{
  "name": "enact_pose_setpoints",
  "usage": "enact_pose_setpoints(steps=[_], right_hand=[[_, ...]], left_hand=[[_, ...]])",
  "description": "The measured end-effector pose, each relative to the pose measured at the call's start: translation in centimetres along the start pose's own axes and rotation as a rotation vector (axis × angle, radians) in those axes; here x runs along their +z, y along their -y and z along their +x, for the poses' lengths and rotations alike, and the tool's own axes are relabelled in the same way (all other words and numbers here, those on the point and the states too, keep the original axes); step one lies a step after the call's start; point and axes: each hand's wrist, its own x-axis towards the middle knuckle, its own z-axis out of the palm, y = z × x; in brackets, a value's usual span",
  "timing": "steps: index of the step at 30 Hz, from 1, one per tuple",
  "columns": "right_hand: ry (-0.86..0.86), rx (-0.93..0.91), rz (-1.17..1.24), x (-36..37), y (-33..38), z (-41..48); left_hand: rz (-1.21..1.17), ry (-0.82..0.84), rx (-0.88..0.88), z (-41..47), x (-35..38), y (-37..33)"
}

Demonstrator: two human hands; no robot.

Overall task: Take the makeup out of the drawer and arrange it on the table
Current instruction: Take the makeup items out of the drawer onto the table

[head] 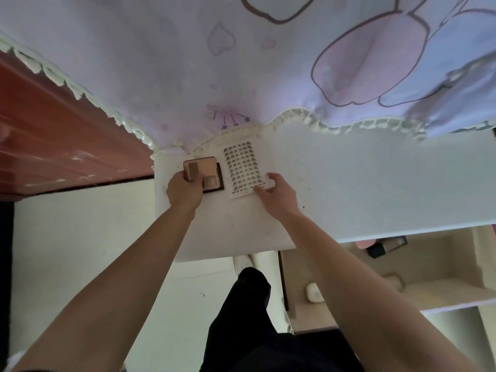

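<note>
A square rose-gold makeup palette (201, 171) is held at the far left corner of the white table (375, 183), set on top of a dark flat case (218, 183) whose edge shows beneath it. The left hand (185, 191) is closed on the palette's near left corner, with the fingers curled round its edge. The right hand (279, 193) is laid at the near right corner of a white perforated plastic basket (243, 170). Whether that corner is pinched or only pressed cannot be told. The basket lies just beside the palette, on its right. Its long axis runs away from the person, and its far end is tucked under the lace hem of a lavender printed cloth (188, 63).

More makeup seems to be left in the open beige drawer (418, 267), low on the right under the table edge. There a pink item (365, 243), a small black box (377, 250) and a white rounded case (315, 292) can be seen. The drawer lies near and to the right of both hands, so the right hand is judged the nearer for the next reach. The left is taken up with settling the palette.
</note>
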Motion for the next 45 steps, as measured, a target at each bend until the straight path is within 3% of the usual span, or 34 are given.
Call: enact_pose_setpoints(steps=[8,16,21,26,33,39,42,45], right_hand=[[-0.077,0.048,-0.119,-4.7,-4.4,-2.9],[-0.214,0.072,-0.234,-12.1,-16.0,-8.0],[-0.114,0.154,-0.243,-15.3,-23.8,-9.1],[0.037,0.119,-0.412,-15.5,-30.9,-8.0],[0.153,-0.144,-0.568,-10.9,-35.1,-4.3],[0.144,-0.078,-0.597,-9.7,-37.6,-2.5],[0.213,-0.070,-0.514,-10.9,-39.4,-2.3],[0.178,-0.087,-0.354,-12.3,-39.7,-2.8]], left_hand=[[0.334,0.026,0.142,-5.3,0.9,0.5],[0.620,0.098,0.702,-14.7,7.6,2.2],[0.641,0.208,0.864,-22.4,13.3,5.3],[0.717,0.381,0.851,-26.4,19.9,10.0],[0.951,0.651,0.532,-27.0,25.9,15.1],[0.926,0.627,0.355,-26.3,27.4,17.6],[0.923,0.651,0.383,-26.0,27.3,17.6],[0.863,0.534,0.468,-25.5,27.3,16.2]])
